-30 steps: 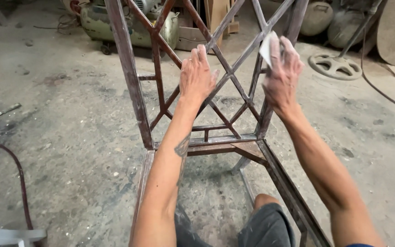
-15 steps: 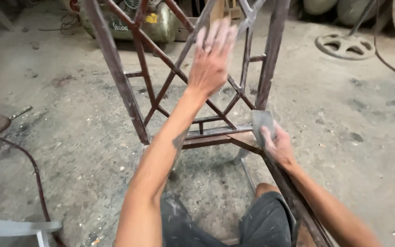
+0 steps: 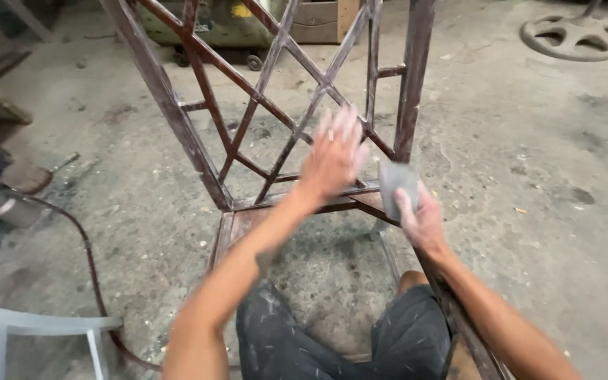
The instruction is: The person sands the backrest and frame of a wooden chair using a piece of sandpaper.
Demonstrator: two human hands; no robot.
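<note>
Left hand [image 3: 333, 156] dropped from upper lattice, fingers spread flat, blurred, seemingly resting on lower diagonals of wooden chair frame [image 3: 198, 151]. Right hand [image 3: 420, 218] unmoved at seat corner, pinching grey sandpaper [image 3: 397, 184] against rail; sanding continues there.

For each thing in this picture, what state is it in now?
Chair frame: upright on the floor, bare lattice back, no seat panel, worn and dusty.
Sanding pad: grey, pressed on the frame's rear corner.
Right hand: closed on the sanding pad.
Left hand: open, fingers spread, against the lattice, blurred.
Hose: lying curved on the floor.
Round base: lying flat on the floor.
</note>
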